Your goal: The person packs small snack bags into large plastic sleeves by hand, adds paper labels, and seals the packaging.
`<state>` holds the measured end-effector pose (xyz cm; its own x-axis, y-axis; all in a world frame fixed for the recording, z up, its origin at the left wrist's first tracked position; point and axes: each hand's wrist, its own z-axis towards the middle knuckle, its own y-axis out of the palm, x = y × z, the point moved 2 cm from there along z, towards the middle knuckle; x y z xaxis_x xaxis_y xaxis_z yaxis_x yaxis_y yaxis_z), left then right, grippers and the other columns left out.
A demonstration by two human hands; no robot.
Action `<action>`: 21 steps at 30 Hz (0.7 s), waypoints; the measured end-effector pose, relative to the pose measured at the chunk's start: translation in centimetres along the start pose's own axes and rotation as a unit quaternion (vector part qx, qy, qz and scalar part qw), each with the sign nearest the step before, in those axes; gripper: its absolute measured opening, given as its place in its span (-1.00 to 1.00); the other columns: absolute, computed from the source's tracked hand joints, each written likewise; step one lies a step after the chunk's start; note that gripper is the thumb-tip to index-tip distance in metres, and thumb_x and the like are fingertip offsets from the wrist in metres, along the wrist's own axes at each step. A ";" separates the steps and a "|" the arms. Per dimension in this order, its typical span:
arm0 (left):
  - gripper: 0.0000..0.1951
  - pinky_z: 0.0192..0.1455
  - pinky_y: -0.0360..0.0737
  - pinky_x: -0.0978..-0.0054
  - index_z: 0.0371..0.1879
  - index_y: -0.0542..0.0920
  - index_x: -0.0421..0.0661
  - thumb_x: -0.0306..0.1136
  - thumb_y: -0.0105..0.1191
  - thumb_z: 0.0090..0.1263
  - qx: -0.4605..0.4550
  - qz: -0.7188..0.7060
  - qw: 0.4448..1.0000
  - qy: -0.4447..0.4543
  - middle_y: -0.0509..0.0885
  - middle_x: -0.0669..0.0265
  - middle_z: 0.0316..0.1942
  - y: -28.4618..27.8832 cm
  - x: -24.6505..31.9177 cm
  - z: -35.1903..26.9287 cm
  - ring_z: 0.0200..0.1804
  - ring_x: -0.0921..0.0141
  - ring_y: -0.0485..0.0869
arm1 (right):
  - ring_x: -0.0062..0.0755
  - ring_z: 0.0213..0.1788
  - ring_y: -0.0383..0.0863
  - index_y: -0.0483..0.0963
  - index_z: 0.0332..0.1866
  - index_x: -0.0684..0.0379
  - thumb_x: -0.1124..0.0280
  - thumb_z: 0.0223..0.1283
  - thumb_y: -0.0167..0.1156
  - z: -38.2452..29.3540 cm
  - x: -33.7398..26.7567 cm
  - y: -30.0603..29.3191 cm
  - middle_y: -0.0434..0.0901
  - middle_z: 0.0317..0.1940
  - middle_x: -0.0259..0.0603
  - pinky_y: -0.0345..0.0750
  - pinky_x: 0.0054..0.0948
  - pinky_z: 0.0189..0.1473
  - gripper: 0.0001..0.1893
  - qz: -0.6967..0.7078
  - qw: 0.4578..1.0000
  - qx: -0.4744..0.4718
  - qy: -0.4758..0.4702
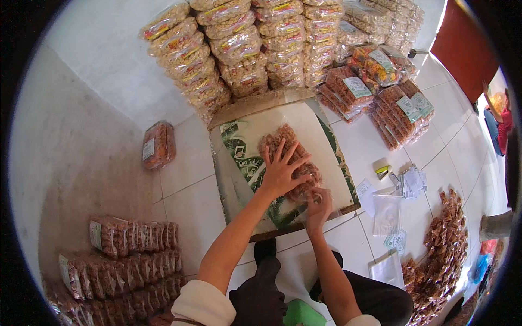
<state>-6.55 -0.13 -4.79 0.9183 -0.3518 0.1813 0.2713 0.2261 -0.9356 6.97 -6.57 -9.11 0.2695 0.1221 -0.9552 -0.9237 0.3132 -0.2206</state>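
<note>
A clear plastic bag of reddish-brown snacks [281, 136] lies at a slant on a low board-topped table [330, 191] in front of me. My left hand [281, 173] rests on the middle of the bag with its fingers spread. At the bag's near right end, my right hand [319, 205] pinches the clear plastic between thumb and fingers.
Filled snack bags [240, 36] are stacked behind the table, labelled packs [350, 89] at the back right. On the tiled floor at right are a green stapler [382, 172], paper labels [412, 181], empty bags [387, 214] and loose packs [444, 232]. More packs [134, 238] stand at left.
</note>
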 end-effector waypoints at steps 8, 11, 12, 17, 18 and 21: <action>-0.48 0.25 -0.38 -0.27 0.15 0.37 0.41 0.24 -0.12 0.18 0.004 0.000 1.000 0.004 0.02 0.34 0.36 -0.1 0.1 -0.2 0.39 0.10 -0.14 | -0.22 -0.18 0.48 0.44 -0.19 0.22 0.48 0.02 0.20 -0.8 -2.0 -0.4 0.52 -0.30 -0.17 0.41 -0.37 -0.13 -0.78 0.025 0.999 0.028 -0.011; -0.53 0.22 -0.39 -0.34 0.12 0.40 0.37 0.15 -0.11 0.21 -0.005 0.051 0.999 0.019 0.07 0.37 0.35 0.5 0.9 0.2 0.39 0.10 -0.13 | -0.19 -0.13 0.47 0.42 -0.10 0.24 0.52 0.03 0.17 -0.9 -1.6 -1.4 0.48 -0.20 -0.14 0.41 -0.34 -0.09 -0.72 -0.060 0.997 0.048 0.007; -0.56 0.20 -0.40 -0.36 0.09 0.42 0.35 0.12 -0.11 0.23 0.003 0.075 0.996 0.054 0.10 0.39 0.33 0.7 1.5 0.5 0.39 0.10 -0.12 | -0.19 -0.13 0.47 0.42 -0.10 0.24 0.52 0.03 0.17 -0.8 -1.4 -1.5 0.48 -0.20 -0.14 0.41 -0.34 -0.09 -0.72 -0.061 0.997 0.048 0.008; -0.63 0.17 -0.39 -0.41 -0.03 0.50 0.32 0.10 -0.11 0.24 -0.015 -0.026 0.998 0.061 0.22 0.48 0.28 0.0 2.5 0.2 0.40 0.12 -0.12 | -0.09 -0.11 0.45 0.37 0.00 0.29 0.58 0.08 0.08 0.2 -0.3 -0.9 0.45 -0.13 -0.06 0.40 -0.30 -0.07 -0.67 -0.085 0.996 -0.024 -0.025; -0.65 0.17 -0.37 -0.41 -0.07 0.53 0.31 0.11 -0.11 0.24 -0.019 -0.033 0.997 0.071 0.24 0.48 0.26 -0.1 3.0 0.5 0.40 0.12 -0.12 | -0.09 -0.11 0.45 0.37 0.00 0.29 0.58 0.08 0.08 0.5 0.6 -0.8 0.45 -0.13 -0.06 0.40 -0.30 -0.07 -0.67 -0.089 0.995 -0.023 -0.026; -0.66 0.16 -0.35 -0.43 -0.13 0.56 0.31 0.13 -0.13 0.24 -0.019 -0.035 0.996 0.077 0.26 0.48 0.24 -0.3 3.2 0.5 0.40 0.13 -0.11 | -0.08 -0.11 0.45 0.37 0.02 0.30 0.61 0.07 0.05 0.9 1.5 -0.1 0.44 -0.13 -0.02 0.41 -0.32 -0.07 -0.66 0.054 0.998 0.013 0.021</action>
<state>-3.51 -0.89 -3.75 0.8416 -0.5012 0.2015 0.3200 0.1621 -0.9335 7.73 -5.61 -10.37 0.1563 0.1172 -0.9807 -0.9393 0.3247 -0.1109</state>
